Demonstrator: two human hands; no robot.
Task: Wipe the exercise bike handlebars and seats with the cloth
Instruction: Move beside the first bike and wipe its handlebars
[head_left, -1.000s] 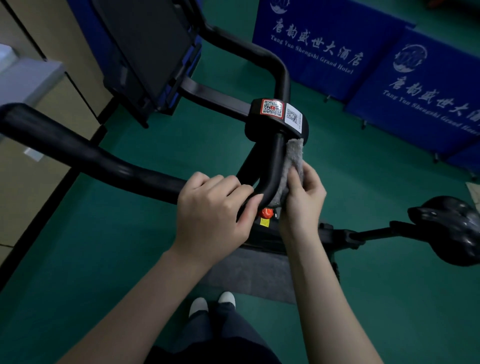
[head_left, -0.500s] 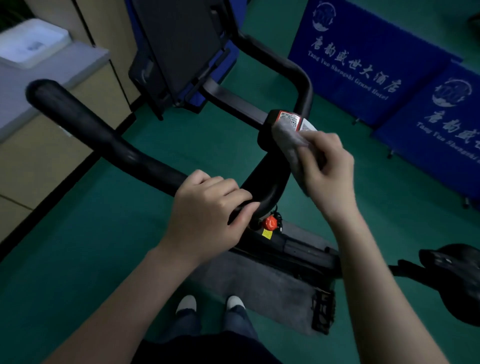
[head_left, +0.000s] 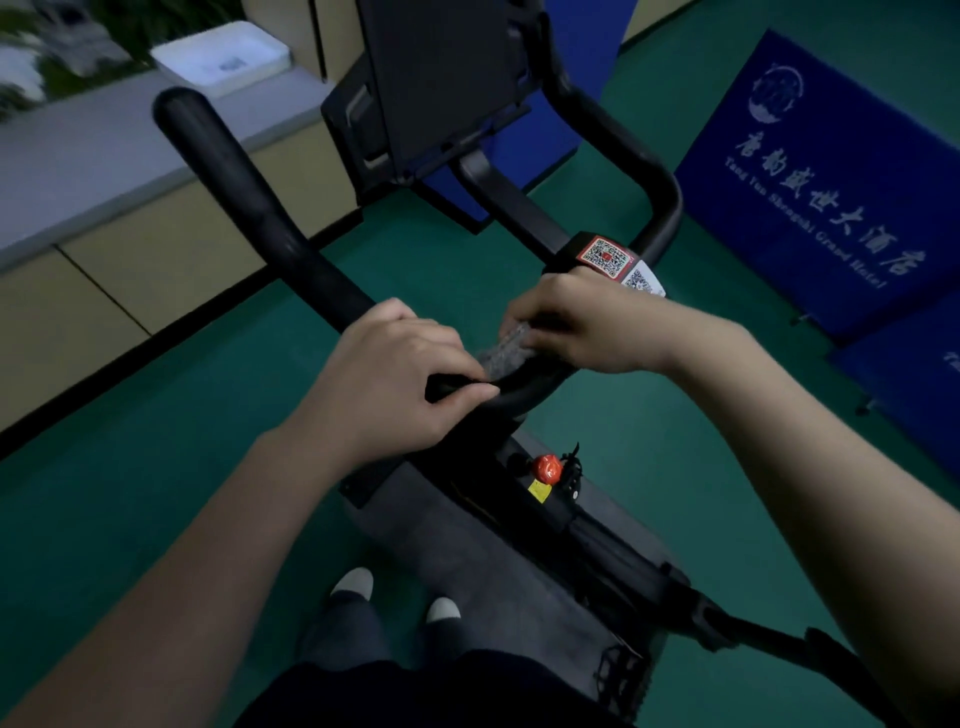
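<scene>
A black exercise bike handlebar runs from the upper left down to the centre, then loops up on the right. My left hand grips the bar near its lowest bend. Just to its right, my right hand holds a grey cloth pressed onto the bar, below the clamp with the QR stickers. Most of the cloth is hidden under my fingers. The seat is out of view; only its black post shows at the lower right.
The bike's console rises behind the bars. A red knob sits on the frame above a grey floor mat. Blue hotel banners stand to the right, and a beige cabinet with a white tray lines the left. My feet are below.
My right hand has brought the cloth down from the stickered clamp onto the bar, close beside my left hand. The view has shifted, and the seat has left the frame.
</scene>
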